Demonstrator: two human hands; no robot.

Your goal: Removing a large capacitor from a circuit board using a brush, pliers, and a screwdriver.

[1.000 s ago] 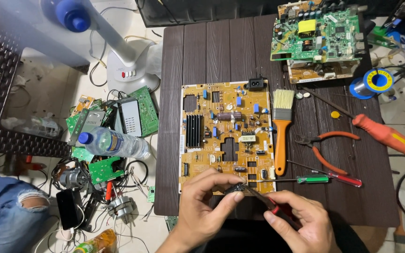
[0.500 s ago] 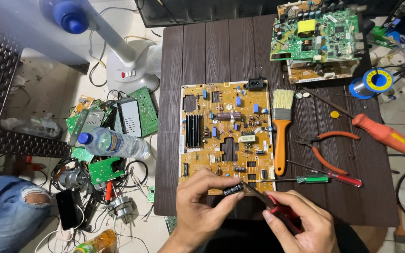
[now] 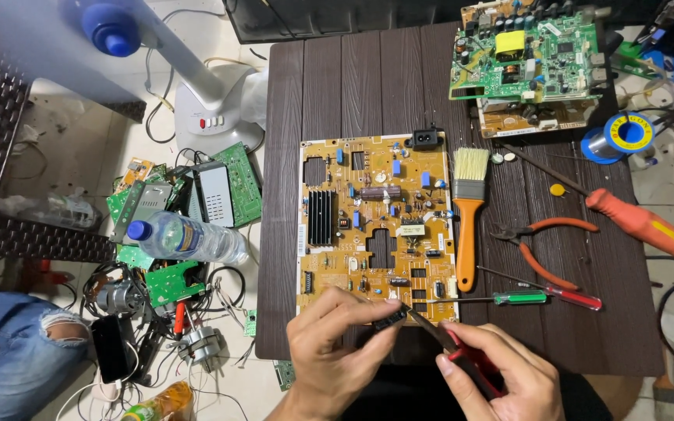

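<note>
A yellow circuit board [image 3: 376,226] lies flat in the middle of a dark wooden table [image 3: 337,93]. At its near edge my left hand [image 3: 333,351] pinches a small black component [image 3: 390,320] between thumb and fingers. My right hand [image 3: 501,374] grips a red-handled tool [image 3: 462,355] whose thin metal tip reaches to that component. Both hands hover just over the board's bottom right corner.
An orange-handled brush [image 3: 468,210], orange pliers [image 3: 540,242], a green and red screwdriver [image 3: 540,296] and an orange screwdriver [image 3: 641,222] lie right of the board. Green boards [image 3: 528,51] and a solder spool [image 3: 622,134] sit at the far right. Left on the floor: a water bottle [image 3: 185,240], scrap boards, a fan base [image 3: 212,117].
My hands have shifted slightly; the left fingers have closed tighter on the black component and the tool tip stays against it. The items on the table have not moved.
</note>
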